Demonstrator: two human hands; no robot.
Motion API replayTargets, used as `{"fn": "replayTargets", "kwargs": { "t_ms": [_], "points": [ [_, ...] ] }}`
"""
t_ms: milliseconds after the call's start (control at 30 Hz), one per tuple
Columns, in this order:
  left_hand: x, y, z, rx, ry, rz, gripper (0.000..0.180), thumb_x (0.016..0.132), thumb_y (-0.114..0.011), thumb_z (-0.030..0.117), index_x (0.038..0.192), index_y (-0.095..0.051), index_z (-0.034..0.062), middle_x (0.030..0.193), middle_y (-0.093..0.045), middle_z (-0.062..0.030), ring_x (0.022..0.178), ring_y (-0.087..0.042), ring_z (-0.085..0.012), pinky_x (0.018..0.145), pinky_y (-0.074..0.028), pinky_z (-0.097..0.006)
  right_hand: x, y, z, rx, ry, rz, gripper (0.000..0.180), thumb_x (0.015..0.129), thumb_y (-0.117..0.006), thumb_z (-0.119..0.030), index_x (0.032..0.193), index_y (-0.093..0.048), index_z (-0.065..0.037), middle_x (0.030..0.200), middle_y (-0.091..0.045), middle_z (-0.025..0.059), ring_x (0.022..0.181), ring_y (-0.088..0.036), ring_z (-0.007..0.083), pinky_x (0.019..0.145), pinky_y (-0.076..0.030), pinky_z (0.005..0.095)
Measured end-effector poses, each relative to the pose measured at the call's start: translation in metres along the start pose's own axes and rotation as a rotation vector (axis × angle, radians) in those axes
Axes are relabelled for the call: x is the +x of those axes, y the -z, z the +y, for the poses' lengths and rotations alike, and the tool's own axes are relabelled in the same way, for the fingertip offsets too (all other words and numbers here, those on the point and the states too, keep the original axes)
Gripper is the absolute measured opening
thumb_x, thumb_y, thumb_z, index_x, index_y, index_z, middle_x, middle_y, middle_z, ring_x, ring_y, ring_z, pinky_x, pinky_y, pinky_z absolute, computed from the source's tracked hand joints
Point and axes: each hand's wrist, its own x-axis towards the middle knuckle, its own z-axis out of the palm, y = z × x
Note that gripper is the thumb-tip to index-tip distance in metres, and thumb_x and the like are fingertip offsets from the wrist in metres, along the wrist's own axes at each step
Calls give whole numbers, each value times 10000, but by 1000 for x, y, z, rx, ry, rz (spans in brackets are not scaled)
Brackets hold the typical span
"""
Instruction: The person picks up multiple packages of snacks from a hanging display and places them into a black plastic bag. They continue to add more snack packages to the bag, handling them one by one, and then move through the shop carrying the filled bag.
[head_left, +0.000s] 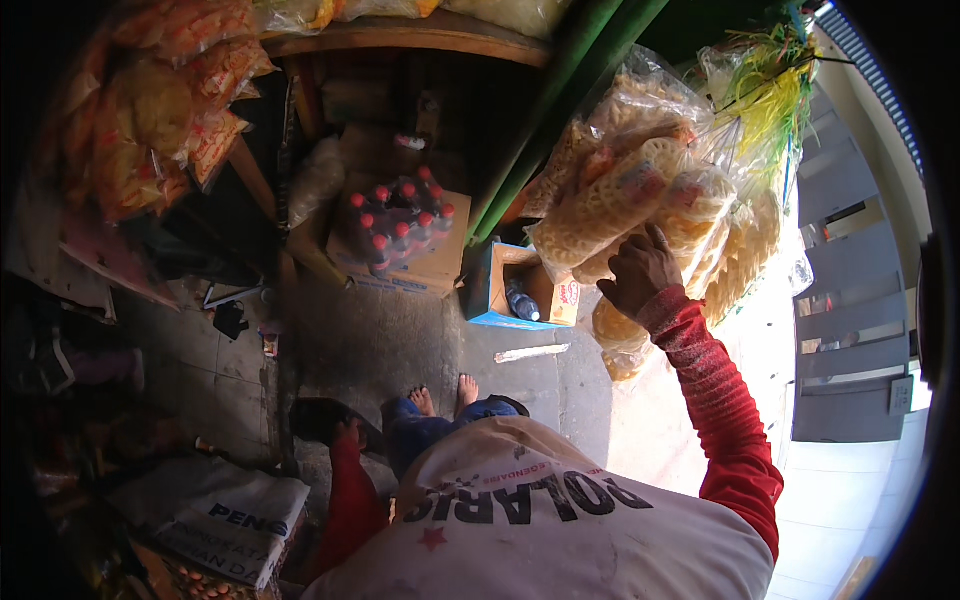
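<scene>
My right hand (640, 272) reaches up to a hanging cluster of clear plastic bags of pale crackers (625, 195). Its fingers are spread against the lower bags, with nothing visibly gripped. Several of these bags overlap, and one bag of round crackers (622, 335) hangs lowest, below the hand. Down at my left side, my left hand (350, 434) is closed at the edge of a dark object (325, 420). Shadow hides what kind of thing that is and part of the fingers.
Red-capped bottles (400, 222) in a wrapped pack stand on a cardboard box (440, 265). Beside it an open blue carton (485, 300) holds a bottle (521, 302). Green posts (540, 125) slant past the crackers. Orange snack bags (150, 130) hang upper left; a white sack (215, 510) lies lower left.
</scene>
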Motion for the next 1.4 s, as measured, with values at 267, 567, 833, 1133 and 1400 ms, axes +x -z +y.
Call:
{"fn": "replayTargets", "kwargs": {
  "t_ms": [267, 567, 833, 1133, 1400],
  "points": [
    [5, -13, -5, -59, -19, -1, 453, 779, -675, 301, 1088, -495, 24, 793, -608, -151, 601, -648, -300, 483, -534, -408, -6, -3, 6, 46, -15, 117, 193, 719, -714, -274, 792, -695, -96, 831, -641, 73, 979, -594, 245, 1109, -326, 473],
    [-15, -10, 7, 100, 12, -109, 352, 919, -540, 338, 1061, -589, 20, 744, -609, -122, 595, -616, -266, 536, -523, -407, -51, 21, -53, 745, -54, 409, 307, 770, -691, -124, 1065, -655, -45, 1091, -610, 136, 1055, -567, 330, 935, -459, 436],
    [2, -15, 25, -10, -46, -80, 254, 854, -595, 216, 899, -548, -29, 620, -597, -169, 395, -533, -250, 358, -424, -393, -190, -125, -83, 1290, -233, -265, 333, 858, -633, -258, 1117, -650, -49, 1048, -671, 175, 950, -652, 344, 863, -519, 409],
    [-48, -122, 65, 243, -147, -103, 289, 903, -573, 309, 1063, -561, 68, 702, -595, -139, 507, -552, -285, 449, -468, -403, -531, -415, 8, 823, -1381, -1098, 328, 830, -683, -311, 1000, -716, -32, 937, -721, 144, 786, -708, 258, 733, -555, 365],
    [-102, -282, 14, 88, -7, 24, 454, 911, -587, 232, 1289, -390, 76, 749, -642, -147, 427, -510, -207, 378, -428, -386, -589, -438, 115, 1298, -1390, -493, 296, 848, -652, -217, 1040, -679, 7, 836, -708, 113, 677, -680, 196, 668, -544, 341]
  ]
}}
